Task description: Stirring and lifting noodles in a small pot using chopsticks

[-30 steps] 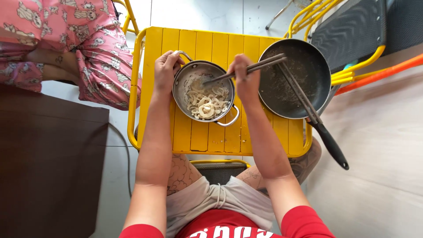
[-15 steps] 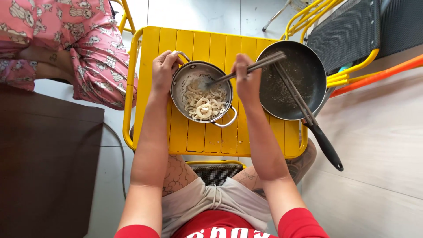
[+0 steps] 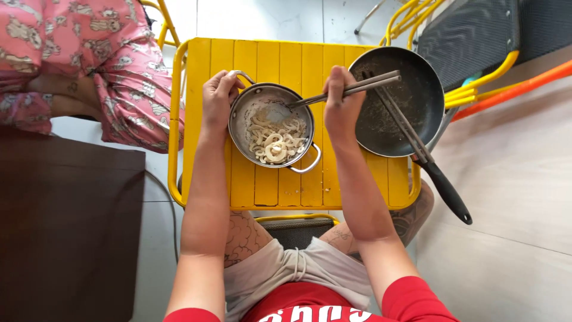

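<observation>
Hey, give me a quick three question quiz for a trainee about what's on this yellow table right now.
1. True or false: the left hand grips a handle of the small metal pot.
2. What does the right hand hold? A) a spoon B) metal chopsticks C) a knife
3. Fill in: the dark frying pan sits to the ____ of the pot on the yellow table.

Key
1. True.
2. B; the tips reach into the pot, over the pale ring-shaped food.
3. Right; a second long utensil lies across it.
</observation>
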